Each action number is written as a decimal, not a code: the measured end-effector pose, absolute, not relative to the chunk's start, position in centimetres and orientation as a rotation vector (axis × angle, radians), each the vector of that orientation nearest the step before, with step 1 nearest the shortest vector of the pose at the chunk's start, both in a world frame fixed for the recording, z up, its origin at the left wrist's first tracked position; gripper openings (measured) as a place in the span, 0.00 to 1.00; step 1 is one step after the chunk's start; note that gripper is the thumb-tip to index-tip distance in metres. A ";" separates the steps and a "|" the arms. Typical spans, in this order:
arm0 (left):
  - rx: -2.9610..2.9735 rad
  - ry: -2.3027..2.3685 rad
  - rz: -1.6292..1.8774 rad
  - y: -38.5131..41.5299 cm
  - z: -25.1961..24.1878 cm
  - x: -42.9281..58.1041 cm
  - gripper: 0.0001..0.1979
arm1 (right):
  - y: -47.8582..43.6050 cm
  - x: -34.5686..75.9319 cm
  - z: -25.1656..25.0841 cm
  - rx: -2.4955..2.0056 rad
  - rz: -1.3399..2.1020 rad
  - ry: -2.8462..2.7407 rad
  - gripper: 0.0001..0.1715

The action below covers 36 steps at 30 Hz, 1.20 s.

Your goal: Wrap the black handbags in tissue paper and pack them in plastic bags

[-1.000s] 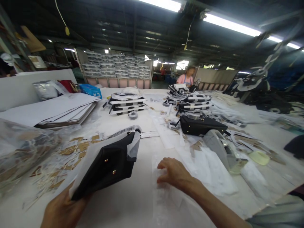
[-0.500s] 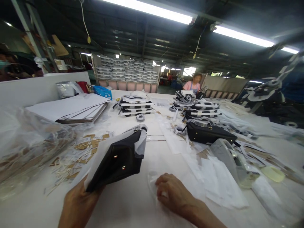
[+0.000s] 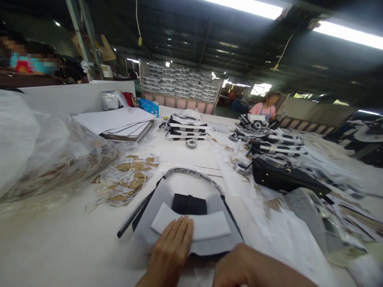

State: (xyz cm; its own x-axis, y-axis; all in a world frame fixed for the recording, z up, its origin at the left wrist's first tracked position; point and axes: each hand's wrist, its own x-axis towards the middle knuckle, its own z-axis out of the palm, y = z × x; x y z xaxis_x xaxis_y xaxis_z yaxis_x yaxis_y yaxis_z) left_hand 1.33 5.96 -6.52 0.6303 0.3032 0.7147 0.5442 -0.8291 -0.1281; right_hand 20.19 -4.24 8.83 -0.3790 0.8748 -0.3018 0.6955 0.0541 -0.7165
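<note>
Black handbag lies flat on the bench, right in front of the person. It is mostly covered by a grey wrap sheet, so only a dark patch shows in the middle. Its curved handle arcs out at the far side.

A white strip lies across the grey sheet. Left hand is open, palm down, fingers together and flat on the strip's left end. Right hand is at the near edge of the wrap. Only its back shows and the fingers are hidden, so I can't tell if it is open or gripping.

Judgement: flat, even pressure from the left palm suits this, since it stops the strip skidding on the smooth wrap. The strip should sit square over the dark patch, with the wrap edges not bunched under the handle.

- **Left of the bag:** a scatter of brown tags with strings, then a big clear plastic bag.
- **Right:** a second black bag, unwrapped, among loose white sheets.
- **Further back:** stacks of wrapped bags and a pile of paper sheets.
- **Far end of the bench:** a co-worker in pink.
</note>
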 end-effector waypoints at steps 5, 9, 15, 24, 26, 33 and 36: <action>-2.497 -0.657 -1.026 5.8 -6.0 1.0 0.21 | 5.9 21.2 9.2 -1.741 1.008 -1.682 0.12; -2.450 -0.685 -1.079 5.8 -6.3 1.4 0.20 | 14.0 20.5 5.0 -2.051 0.760 -1.715 0.12; -2.439 -0.710 -1.145 5.8 -7.4 1.8 0.20 | 18.0 17.5 -0.6 -2.253 0.593 -1.806 0.21; -2.453 -0.748 -1.219 5.8 -6.8 1.9 0.21 | 16.0 22.5 -0.9 -2.302 0.637 -1.574 0.05; -2.469 -0.747 -1.209 5.9 -6.7 2.1 0.20 | 14.9 25.0 -0.4 -2.300 0.674 -1.438 0.07; -2.485 -0.693 -1.287 5.7 -7.2 3.7 0.21 | 11.3 29.0 -0.1 -2.044 0.708 -1.090 0.08; -2.544 -0.597 -1.165 5.8 -6.4 3.3 0.20 | 10.8 29.2 -0.1 -1.909 0.715 -0.994 0.07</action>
State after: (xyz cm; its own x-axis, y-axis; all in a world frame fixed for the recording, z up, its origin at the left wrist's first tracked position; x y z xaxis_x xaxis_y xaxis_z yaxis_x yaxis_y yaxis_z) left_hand 3.35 5.81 -6.40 0.5895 0.2512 0.7677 0.4766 -0.8755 -0.0795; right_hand 29.22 10.80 -0.14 0.5216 0.8473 -0.0997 0.3644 -0.3269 -0.8720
